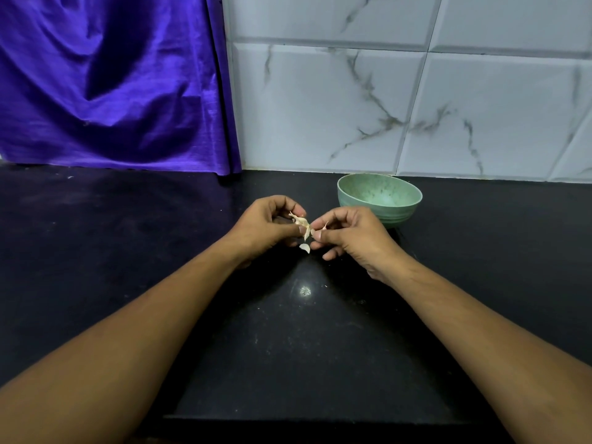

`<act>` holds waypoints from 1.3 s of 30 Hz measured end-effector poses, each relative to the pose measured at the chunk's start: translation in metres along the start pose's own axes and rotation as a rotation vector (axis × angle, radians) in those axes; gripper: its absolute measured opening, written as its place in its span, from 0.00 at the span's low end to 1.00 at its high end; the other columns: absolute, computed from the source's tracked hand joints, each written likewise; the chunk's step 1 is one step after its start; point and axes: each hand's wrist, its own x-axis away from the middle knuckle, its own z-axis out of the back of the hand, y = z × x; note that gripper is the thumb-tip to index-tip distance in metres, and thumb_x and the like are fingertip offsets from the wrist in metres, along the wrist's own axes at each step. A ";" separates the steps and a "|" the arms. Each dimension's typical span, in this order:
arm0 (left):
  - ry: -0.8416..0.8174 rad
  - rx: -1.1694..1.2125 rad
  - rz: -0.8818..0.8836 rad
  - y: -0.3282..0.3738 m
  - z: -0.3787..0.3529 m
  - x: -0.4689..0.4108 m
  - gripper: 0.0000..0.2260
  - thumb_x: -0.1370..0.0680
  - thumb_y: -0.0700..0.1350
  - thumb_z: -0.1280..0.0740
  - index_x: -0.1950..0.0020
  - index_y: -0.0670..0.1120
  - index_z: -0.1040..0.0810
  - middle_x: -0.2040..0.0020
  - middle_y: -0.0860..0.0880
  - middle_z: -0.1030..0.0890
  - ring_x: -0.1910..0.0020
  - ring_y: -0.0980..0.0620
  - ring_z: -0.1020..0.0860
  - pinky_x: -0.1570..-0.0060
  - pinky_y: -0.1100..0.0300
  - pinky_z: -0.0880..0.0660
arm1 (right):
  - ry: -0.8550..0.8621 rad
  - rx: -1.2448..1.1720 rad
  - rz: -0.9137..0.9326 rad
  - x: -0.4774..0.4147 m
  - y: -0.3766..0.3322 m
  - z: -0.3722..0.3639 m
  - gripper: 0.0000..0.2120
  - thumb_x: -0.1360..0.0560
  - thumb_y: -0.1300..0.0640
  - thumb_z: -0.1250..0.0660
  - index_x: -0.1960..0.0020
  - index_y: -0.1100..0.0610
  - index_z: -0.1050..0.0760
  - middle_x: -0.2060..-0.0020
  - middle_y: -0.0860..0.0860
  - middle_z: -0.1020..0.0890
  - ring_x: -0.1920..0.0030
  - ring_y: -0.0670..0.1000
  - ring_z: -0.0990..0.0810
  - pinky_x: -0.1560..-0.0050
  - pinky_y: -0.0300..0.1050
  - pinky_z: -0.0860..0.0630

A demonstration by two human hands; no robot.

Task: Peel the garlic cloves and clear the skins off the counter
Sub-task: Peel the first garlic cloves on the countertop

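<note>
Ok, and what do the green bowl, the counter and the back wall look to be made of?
The green bowl: matte, speckled, with a ribbed base; likely plastic or fibre composite, though ceramic is possible. The counter: polished black stone, probably granite, given the pale flecks and a light's reflection. The back wall: glossy marble-look tiles, grey veins, bevelled joints.
</note>
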 end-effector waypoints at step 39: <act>-0.025 0.053 -0.059 0.002 -0.002 0.007 0.07 0.27 0.31 0.24 0.52 0.38 0.18 0.63 0.46 0.16 0.64 0.52 0.15 0.62 0.61 0.18 | -0.059 -0.150 -0.042 0.004 -0.009 0.005 0.09 0.25 0.62 0.25 0.47 0.64 0.20 0.55 0.60 0.13 0.60 0.53 0.13 0.64 0.41 0.17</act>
